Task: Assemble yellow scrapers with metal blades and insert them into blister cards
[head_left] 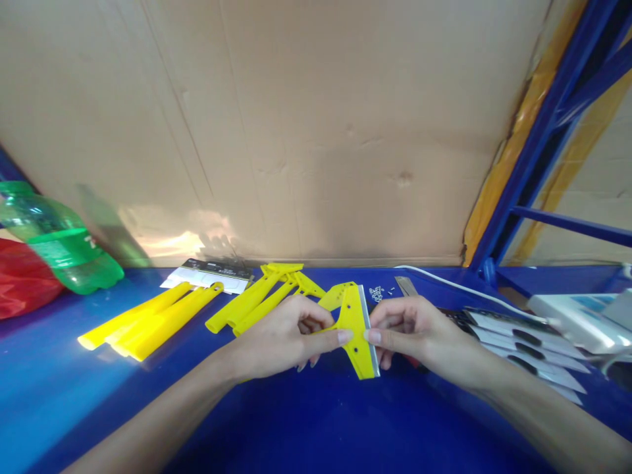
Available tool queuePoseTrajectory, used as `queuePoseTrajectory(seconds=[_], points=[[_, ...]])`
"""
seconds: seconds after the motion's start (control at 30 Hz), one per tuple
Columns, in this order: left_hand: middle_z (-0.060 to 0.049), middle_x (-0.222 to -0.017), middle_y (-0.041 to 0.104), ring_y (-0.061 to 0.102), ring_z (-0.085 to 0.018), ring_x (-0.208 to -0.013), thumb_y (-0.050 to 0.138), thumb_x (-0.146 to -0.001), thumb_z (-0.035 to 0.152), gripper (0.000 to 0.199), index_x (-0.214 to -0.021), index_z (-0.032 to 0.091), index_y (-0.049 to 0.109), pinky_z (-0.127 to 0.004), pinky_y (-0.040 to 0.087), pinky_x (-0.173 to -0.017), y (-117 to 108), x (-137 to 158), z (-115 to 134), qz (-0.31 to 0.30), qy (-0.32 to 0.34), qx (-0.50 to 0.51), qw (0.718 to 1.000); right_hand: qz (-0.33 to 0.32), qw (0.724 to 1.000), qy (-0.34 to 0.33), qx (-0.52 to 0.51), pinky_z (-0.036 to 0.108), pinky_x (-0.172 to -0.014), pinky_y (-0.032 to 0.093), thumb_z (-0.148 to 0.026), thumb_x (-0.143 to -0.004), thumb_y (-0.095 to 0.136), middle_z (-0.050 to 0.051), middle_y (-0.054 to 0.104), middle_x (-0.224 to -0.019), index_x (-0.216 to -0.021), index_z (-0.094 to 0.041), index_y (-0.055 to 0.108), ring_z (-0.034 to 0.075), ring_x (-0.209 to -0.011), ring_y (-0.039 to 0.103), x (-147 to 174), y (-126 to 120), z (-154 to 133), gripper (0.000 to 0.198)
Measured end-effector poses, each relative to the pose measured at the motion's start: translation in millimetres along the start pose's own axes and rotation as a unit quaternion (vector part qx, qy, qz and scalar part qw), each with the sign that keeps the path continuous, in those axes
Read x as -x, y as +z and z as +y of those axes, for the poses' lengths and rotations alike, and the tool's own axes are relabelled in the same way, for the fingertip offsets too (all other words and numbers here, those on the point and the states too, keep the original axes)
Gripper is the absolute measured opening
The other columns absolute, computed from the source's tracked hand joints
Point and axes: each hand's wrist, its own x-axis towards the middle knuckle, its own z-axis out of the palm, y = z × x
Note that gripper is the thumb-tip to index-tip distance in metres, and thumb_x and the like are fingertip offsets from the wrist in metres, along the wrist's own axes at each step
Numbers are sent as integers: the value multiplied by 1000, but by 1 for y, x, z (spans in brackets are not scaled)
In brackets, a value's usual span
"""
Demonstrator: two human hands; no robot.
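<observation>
My left hand pinches a yellow plastic scraper head between thumb and fingers. Along the head's right side runs a thin metal blade. My right hand has its thumb and fingers closed on that blade near its middle. Two small dark holes show in the yellow plastic. Just behind the hands are more yellow scraper pieces, partly hidden by my left hand. Small screws lie scattered beyond the scraper head, with flat metal strips to their right.
Yellow tube handles lie at left, before packaging cards. A green bottle and a red bag are at far left. More cards, a white cable and a white box are at right. Cardboard stands behind.
</observation>
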Motion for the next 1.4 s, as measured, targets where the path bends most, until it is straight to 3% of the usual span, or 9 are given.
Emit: queuePoseTrajectory(seconds=[0.3,0.43,0.73,0.93,1.17,1.4], points=[[6,-59,38,33,-9,-54,55,-94,58,48,-70,16,59,-24,22,-47,8,1,3,24,38,-73,996,16,1000,-19,19,24,-56,51,-46,-65,93,1,72,-67,-73,-16,74,12,-58,61,-1,4,4,36],[6,-59,34,31,-9,-55,53,-95,58,49,-68,17,58,-27,21,-49,11,0,2,30,39,-98,994,42,998,-43,13,23,-54,49,-48,-64,94,-2,66,-61,-69,-17,67,11,-55,58,-2,5,8,41],[6,-60,40,36,-10,-57,52,-97,56,47,-69,18,58,-28,23,-52,13,-4,-2,43,35,-120,991,61,996,-46,43,24,-54,50,-52,-64,92,-3,62,-61,-68,-19,62,11,-55,56,-2,6,9,45],[5,-62,38,35,-11,-59,46,-98,63,55,-64,19,49,-30,23,-55,16,-8,1,85,76,-163,980,78,994,-65,50,23,-50,47,-52,-65,92,-3,62,-60,-67,-20,63,11,-53,56,-2,3,6,43],[6,-61,30,29,-10,-56,51,-96,60,54,-62,20,40,-32,19,-52,5,-9,3,59,96,-163,980,65,994,-56,70,24,-53,51,-54,-64,92,-2,64,-61,-66,-20,64,12,-55,57,-3,1,5,44],[5,-62,32,32,-10,-58,52,-98,54,50,-63,19,43,-32,20,-54,7,-7,4,67,123,-184,973,45,996,-56,60,21,-46,43,-46,-64,94,-3,63,-57,-66,-19,67,10,-51,54,-2,-3,3,38]])
